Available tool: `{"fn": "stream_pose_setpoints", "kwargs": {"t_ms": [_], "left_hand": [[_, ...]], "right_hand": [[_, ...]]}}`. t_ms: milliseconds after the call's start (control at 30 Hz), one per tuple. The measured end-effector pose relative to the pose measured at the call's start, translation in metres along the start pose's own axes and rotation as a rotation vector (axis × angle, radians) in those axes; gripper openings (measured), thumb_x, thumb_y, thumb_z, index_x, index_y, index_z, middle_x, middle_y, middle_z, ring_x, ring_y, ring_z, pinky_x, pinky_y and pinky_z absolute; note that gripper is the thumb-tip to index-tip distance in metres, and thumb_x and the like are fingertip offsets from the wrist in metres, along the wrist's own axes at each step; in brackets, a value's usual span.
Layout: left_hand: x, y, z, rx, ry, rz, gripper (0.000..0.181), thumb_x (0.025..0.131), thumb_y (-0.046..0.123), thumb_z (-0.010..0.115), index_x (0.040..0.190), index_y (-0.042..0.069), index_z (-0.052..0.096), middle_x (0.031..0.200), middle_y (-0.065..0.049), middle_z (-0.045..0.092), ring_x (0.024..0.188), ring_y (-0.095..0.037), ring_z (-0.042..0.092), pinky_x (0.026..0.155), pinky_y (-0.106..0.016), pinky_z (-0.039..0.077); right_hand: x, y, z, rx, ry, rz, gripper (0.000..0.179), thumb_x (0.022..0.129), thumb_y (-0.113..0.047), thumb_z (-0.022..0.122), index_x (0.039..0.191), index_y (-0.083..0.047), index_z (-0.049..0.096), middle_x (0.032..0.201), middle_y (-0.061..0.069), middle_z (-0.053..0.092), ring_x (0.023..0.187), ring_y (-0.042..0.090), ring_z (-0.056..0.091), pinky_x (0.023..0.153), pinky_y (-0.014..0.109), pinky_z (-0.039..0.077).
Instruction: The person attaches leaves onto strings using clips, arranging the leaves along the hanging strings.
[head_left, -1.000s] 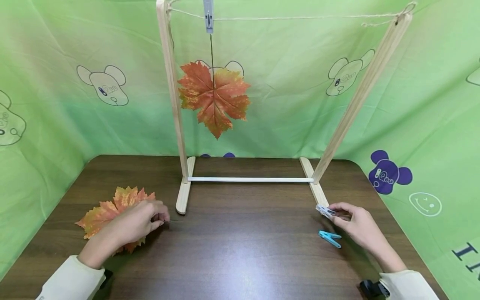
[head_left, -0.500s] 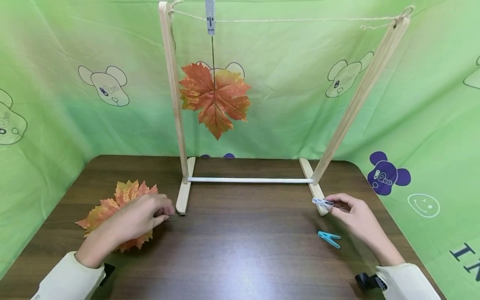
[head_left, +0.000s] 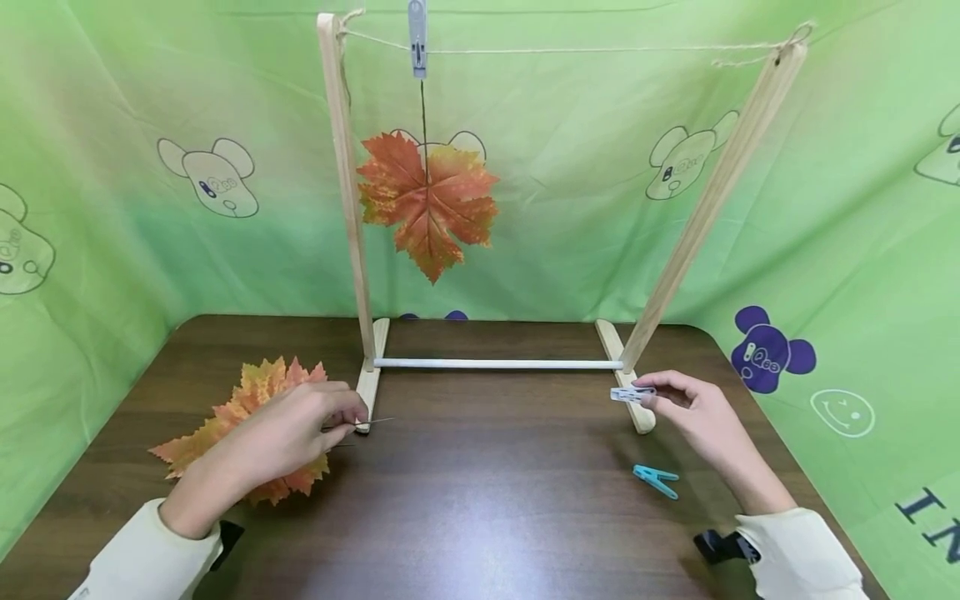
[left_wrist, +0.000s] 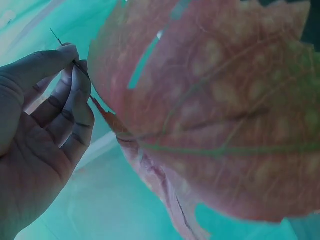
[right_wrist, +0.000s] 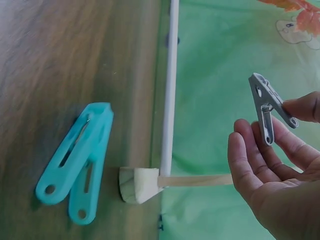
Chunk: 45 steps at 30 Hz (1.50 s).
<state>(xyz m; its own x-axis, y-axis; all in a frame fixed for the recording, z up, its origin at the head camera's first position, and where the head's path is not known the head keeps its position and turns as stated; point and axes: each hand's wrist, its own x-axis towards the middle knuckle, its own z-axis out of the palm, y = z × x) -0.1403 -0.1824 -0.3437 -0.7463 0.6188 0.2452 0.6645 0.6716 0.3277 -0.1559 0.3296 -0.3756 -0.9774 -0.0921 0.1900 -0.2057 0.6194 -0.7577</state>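
My left hand (head_left: 296,429) pinches the thin dark stem (left_wrist: 55,36) of an orange-yellow artificial maple leaf (head_left: 262,392), thumb against fingers. That leaf spreads behind and under the hand, partly hidden by it; in the left wrist view its veined side fills the right half. On the right, my right hand (head_left: 701,421) holds a grey clothespin (right_wrist: 267,105) between thumb and fingers, its jaw end pointing away from the palm. A blue clothespin (head_left: 656,481) lies on the table just below that hand. Another maple leaf (head_left: 429,204) hangs by its stem from a grey clothespin (head_left: 417,42) on the string.
A wooden frame stands at the back, with a left post (head_left: 347,183), a slanting right post (head_left: 712,208) and a white crossbar (head_left: 498,364). Twine (head_left: 570,51) runs between the post tops. Green patterned cloth (head_left: 555,225) surrounds the brown table (head_left: 480,483).
My left hand has shifted right and slightly up, drawing the leaf by its stem. My right hand has lifted the grey clothespin up and left, away from the blue one.
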Motion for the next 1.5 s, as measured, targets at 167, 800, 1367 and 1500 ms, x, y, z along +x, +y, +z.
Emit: {"fn": "stream_pose_setpoints", "kwargs": {"t_ms": [167, 800, 1367, 1500], "left_hand": [[0.007, 0.008, 0.001, -0.026, 0.027, 0.027, 0.021, 0.087, -0.004, 0.08, 0.094, 0.016, 0.075, 0.091, 0.006, 0.073, 0.078, -0.001, 0.064, 0.066, -0.022, 0.057], [0.051, 0.039, 0.0, -0.104, 0.172, 0.038, 0.016, 0.092, 0.001, 0.077, 0.094, 0.016, 0.075, 0.088, 0.007, 0.07, 0.077, -0.002, 0.06, 0.069, -0.024, 0.056], [0.08, 0.052, -0.002, -0.268, 0.274, 0.0, 0.01, 0.092, 0.002, 0.078, 0.097, 0.011, 0.077, 0.09, 0.002, 0.074, 0.084, -0.01, 0.067, 0.078, -0.029, 0.058], [0.085, 0.053, -0.003, -0.325, 0.267, -0.025, 0.009, 0.093, 0.002, 0.076, 0.098, 0.01, 0.077, 0.092, -0.001, 0.075, 0.085, -0.011, 0.067, 0.078, -0.031, 0.06]], "right_hand": [[0.003, -0.005, 0.002, 0.076, -0.011, 0.001, 0.025, 0.1, -0.012, 0.07, 0.122, 0.0, 0.071, 0.099, -0.025, 0.073, 0.09, -0.008, 0.069, 0.076, 0.014, 0.051], [0.022, -0.039, 0.011, 0.363, -0.024, -0.101, 0.023, 0.093, 0.006, 0.072, 0.114, -0.002, 0.072, 0.098, -0.011, 0.077, 0.091, -0.001, 0.073, 0.078, 0.015, 0.057], [0.037, -0.061, 0.006, 0.421, 0.033, -0.135, 0.023, 0.09, 0.009, 0.073, 0.107, -0.007, 0.075, 0.094, -0.01, 0.076, 0.085, 0.0, 0.072, 0.073, 0.014, 0.057], [0.04, -0.066, 0.005, 0.441, 0.03, -0.128, 0.025, 0.091, 0.008, 0.072, 0.106, -0.012, 0.076, 0.096, -0.01, 0.077, 0.089, 0.0, 0.073, 0.075, 0.014, 0.057]]}}
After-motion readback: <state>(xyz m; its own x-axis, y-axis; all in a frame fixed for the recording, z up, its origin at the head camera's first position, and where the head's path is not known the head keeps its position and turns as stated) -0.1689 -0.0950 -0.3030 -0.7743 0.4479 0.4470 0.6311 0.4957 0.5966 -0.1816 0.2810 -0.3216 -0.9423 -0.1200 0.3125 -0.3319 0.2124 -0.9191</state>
